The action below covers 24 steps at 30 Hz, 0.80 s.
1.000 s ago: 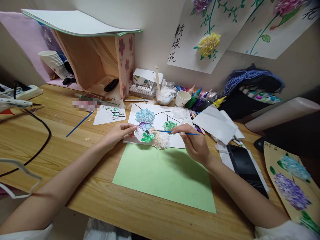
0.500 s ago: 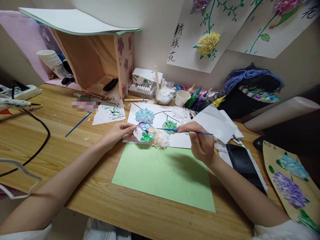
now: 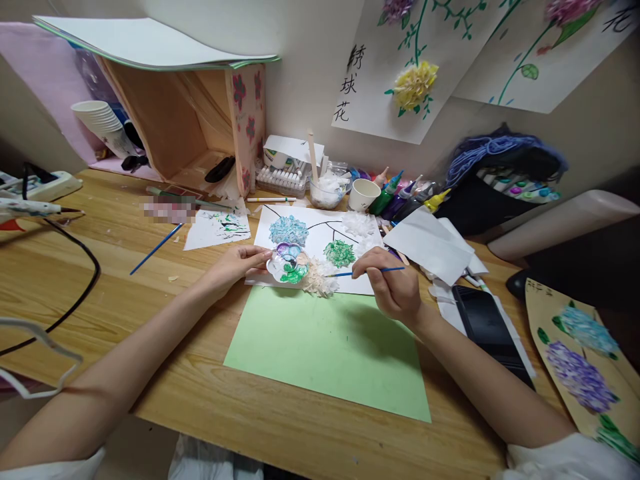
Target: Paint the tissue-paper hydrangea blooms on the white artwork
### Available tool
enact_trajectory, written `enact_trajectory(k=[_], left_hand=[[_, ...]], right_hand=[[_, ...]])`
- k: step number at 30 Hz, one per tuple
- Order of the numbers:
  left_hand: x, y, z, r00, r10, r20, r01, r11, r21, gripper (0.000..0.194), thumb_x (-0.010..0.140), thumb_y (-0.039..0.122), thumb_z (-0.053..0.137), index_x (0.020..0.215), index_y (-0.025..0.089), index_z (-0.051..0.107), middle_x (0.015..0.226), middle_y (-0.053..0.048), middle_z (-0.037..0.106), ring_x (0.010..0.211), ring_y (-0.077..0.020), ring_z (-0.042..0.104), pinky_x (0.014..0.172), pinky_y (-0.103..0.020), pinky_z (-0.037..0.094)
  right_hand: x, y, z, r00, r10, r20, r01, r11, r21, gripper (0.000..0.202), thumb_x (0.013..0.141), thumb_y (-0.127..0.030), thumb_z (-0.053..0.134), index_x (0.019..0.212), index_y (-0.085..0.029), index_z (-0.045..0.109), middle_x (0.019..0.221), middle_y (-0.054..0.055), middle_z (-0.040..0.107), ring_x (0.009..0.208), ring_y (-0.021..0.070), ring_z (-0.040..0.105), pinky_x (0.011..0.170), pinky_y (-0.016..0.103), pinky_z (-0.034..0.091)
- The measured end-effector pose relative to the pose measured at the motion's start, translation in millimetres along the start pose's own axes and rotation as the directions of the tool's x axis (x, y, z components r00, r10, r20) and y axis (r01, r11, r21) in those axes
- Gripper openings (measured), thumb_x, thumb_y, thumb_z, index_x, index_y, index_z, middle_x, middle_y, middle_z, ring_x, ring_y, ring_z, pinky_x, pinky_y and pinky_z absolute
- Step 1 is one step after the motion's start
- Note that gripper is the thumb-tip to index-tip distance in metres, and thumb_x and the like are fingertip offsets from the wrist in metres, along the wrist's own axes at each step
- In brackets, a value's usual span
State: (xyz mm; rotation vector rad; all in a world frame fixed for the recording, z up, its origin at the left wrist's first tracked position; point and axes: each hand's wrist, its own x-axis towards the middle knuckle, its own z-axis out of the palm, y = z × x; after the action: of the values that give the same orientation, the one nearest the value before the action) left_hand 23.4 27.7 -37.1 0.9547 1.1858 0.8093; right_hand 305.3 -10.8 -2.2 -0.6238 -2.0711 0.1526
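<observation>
My left hand (image 3: 246,261) pinches the edge of a small flower-shaped paint palette (image 3: 277,270) with purple, blue, green and peach paint in its wells. In my right hand (image 3: 390,280) is a thin blue paintbrush (image 3: 345,273), its tip at a cream paper flower (image 3: 321,278). Whether the bristles touch the petals I cannot tell. The flower sits at the lower edge of a white sheet (image 3: 316,219) with black drawn branches. A blue flower (image 3: 289,231), a green flower (image 3: 340,253) and a white flower (image 3: 359,227) are on that sheet too.
Green paper (image 3: 325,360) lies in front of the white sheet. Behind stand a paper cup (image 3: 364,195), a tub of white scraps (image 3: 327,191) and paint bottles (image 3: 393,197). A phone (image 3: 490,327) lies right; a second brush (image 3: 156,249) and a glue gun (image 3: 30,207) lie left.
My right hand has moved slightly left and down, bringing the brush tip from beside the palette and green flower to the cream flower. My left hand and the palette stay put.
</observation>
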Motion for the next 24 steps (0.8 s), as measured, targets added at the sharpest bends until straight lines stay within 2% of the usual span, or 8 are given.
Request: enact_trajectory(k=[4,16,24], left_hand=[[-0.9,1.5,1.1,1.000,-0.001,-0.012,0.001,1.000,0.004,0.043,0.053,0.046,0.086,0.079,0.014,0.073,0.075,-0.002,0.073,0.069,-0.0126,0.064,0.077,-0.026,0.052],[-3.0,3.2,2.5,1.000,0.005,-0.012,-0.005,1.000,0.020,0.043,0.054,0.046,0.085,0.079,0.014,0.073,0.075,-0.003,0.073,0.069,-0.0130,0.064,0.076,-0.026,0.053],[-4.7,5.6,3.8,1.000,-0.007,-0.005,0.007,1.000,0.012,0.038,0.056,0.045,0.085,0.076,0.016,0.074,0.073,-0.002,0.073,0.067,-0.0120,0.063,0.074,-0.023,0.052]], right_hand=[[0.3,-0.6,-1.3,1.000,-0.001,-0.017,0.001,1.000,-0.007,0.021,0.093,-0.013,0.037,0.086,-0.019,0.055,0.068,0.005,0.061,0.064,0.0165,0.057,0.059,0.031,0.048],[1.1,-0.7,-2.4,0.999,-0.037,0.030,0.038,0.999,-0.022,0.020,0.093,-0.013,0.038,0.085,-0.018,0.055,0.067,0.005,0.061,0.062,0.0164,0.056,0.057,0.030,0.048],[2.8,-1.9,-4.0,0.997,-0.062,0.038,0.064,0.997,-0.039,0.019,0.093,-0.013,0.038,0.084,-0.018,0.054,0.066,0.006,0.060,0.062,0.0158,0.055,0.055,0.029,0.047]])
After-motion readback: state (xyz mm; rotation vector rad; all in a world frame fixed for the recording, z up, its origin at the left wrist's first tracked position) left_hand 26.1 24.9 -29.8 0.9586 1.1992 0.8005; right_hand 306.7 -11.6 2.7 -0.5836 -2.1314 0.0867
